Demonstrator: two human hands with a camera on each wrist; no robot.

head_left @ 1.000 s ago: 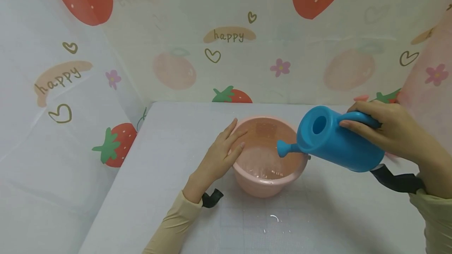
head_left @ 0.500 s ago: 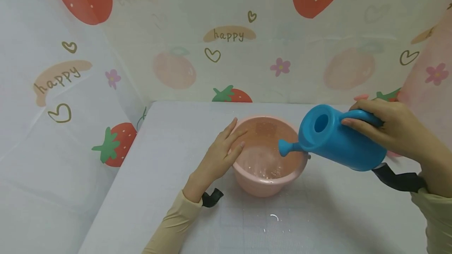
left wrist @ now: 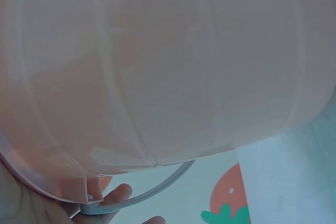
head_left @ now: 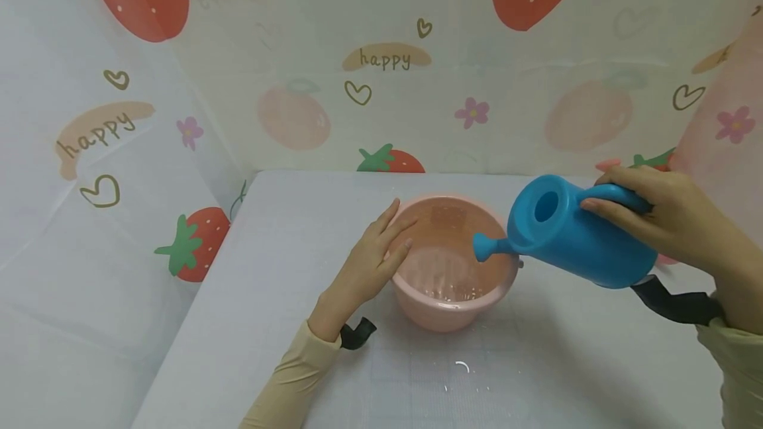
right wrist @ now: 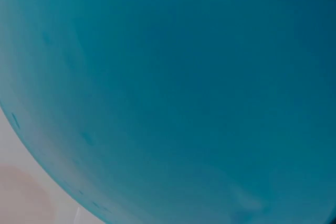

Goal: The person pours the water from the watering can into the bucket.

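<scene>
A pink plastic bucket (head_left: 444,320) stands upright on the table, with rippling, glinting water inside. My left hand (head_left: 369,260) rests on its left rim, fingers fairly straight. In the left wrist view the bucket's wall (left wrist: 173,66) fills most of the picture, and a grey bail handle (left wrist: 152,195) runs beside the fingertips. My right hand (head_left: 661,217) grips the handle of a blue watering can (head_left: 590,243). The can is tilted left, its spout head above the bucket's right part. Only the can's blue body (right wrist: 173,87) fills the right wrist view.
The white table (head_left: 286,243) shows a few small wet spots in front of the bucket. Behind and at the sides hang sheets (head_left: 507,71) printed with strawberries, hearts and flowers. A black wrist mount (head_left: 676,300) sits under the right wrist.
The watering can and my right hand have drifted slightly to the right. Ripples in the bucket's water have shifted. My left hand stays on the rim.
</scene>
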